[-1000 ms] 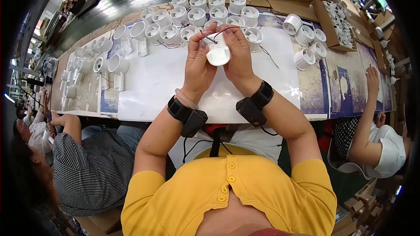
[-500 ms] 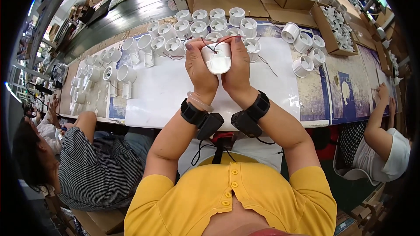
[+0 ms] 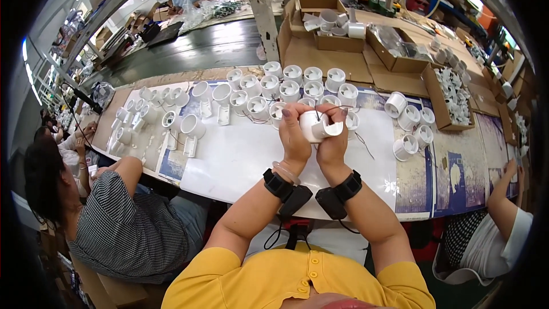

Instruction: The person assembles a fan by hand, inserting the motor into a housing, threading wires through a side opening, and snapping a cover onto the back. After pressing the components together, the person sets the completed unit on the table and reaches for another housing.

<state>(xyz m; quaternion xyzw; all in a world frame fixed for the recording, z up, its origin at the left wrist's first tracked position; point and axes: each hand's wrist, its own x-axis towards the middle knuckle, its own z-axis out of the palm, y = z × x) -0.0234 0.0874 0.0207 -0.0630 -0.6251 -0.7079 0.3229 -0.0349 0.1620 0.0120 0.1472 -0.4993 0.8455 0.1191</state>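
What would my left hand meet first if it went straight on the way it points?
Your left hand holds a white part; beyond it, probably a white fan cup, though the hand's height is unclear, so it might pass over.

A yellow buttoned top (image 3: 263, 274) is brightening the bottom centre; a black-and-white checked shirt (image 3: 134, 229) (its pattern almost reading grey) is showing lower left; a white cylindrical housing (image 3: 310, 126) is gleaming mid-frame; a cardboard box (image 3: 459, 127) is showing brown at right.

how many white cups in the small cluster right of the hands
5: a back-left cup, a back-middle cup, a back-right cup, a front-right cup and a front-left cup. None seems hidden.
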